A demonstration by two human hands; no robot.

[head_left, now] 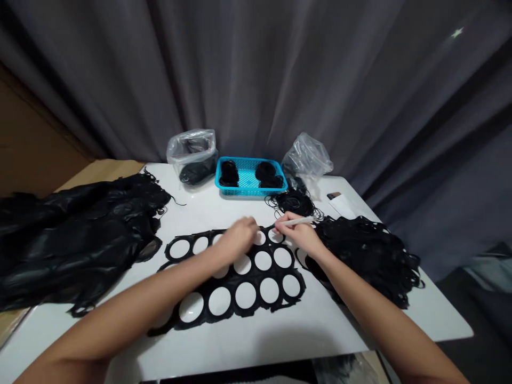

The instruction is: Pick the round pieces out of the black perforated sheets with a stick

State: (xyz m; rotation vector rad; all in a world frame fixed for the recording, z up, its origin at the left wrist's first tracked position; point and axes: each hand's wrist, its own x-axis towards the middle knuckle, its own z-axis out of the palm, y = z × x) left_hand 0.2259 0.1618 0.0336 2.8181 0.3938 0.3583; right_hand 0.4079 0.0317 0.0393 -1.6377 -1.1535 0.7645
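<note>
A thin black sheet (pixel 256 277) with rows of round holes lies flat before me, the white table showing through. My right hand (pixel 298 234) is closed around a slim white pen-like tool (pixel 298 220), over the sheet's far right corner. The end of the tool near the sheet is hidden by the fingers. My left hand (pixel 240 237) rests at the sheet's far edge, left of the right hand. Its fingers are curled and pressed together, slightly blurred, and whatever they pinch is hidden. Just beyond the right hand lies a tangle of thin black rings (pixel 294 202).
A blue basket (pixel 248 191) with black ring bundles stands at the back, between two clear plastic bags (pixel 191 154) (pixel 308 154). Black sheets (pixel 80 229) are heaped at left, holed black scraps (pixel 368 256) at right. White paper (pixel 343 206) lies behind the scraps. A grey curtain (pixel 248 69) hangs behind.
</note>
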